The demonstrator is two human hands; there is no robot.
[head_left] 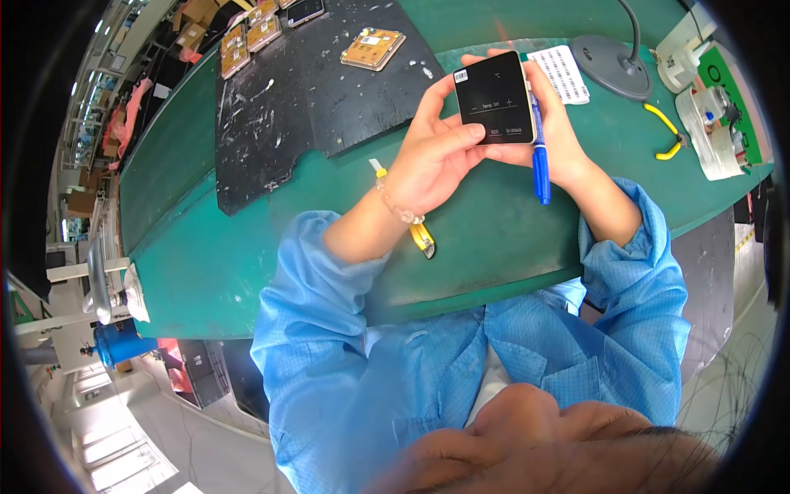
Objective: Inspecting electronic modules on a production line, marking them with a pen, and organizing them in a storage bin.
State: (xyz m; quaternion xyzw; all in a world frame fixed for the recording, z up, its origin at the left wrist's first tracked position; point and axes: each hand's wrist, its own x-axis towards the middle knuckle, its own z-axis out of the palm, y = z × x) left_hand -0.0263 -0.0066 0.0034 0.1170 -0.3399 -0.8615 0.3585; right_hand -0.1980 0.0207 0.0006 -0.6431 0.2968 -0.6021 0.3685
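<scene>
A square black touch control panel (494, 86) with a small white label in one corner is held up above the green bench mat. My left hand (428, 160) grips its left side, the thumb lying across the lower left of its face. Around the right edge wraps my right hand (562, 148), which also holds a blue marker pen (541, 173) beside the panel, pointing down. Beneath my left wrist lies a yellow utility knife (423, 240), partly hidden by the wrist. Just beyond my right hand is a white sheet of printed labels (564, 76).
A black board (271, 123) at the back left carries several panels, one brownish panel (373, 49) lying apart. To the right are a grey lamp base (609, 67), yellow-handled cutters (668, 132), a white container (709, 140) of small items and a white bottle (678, 70).
</scene>
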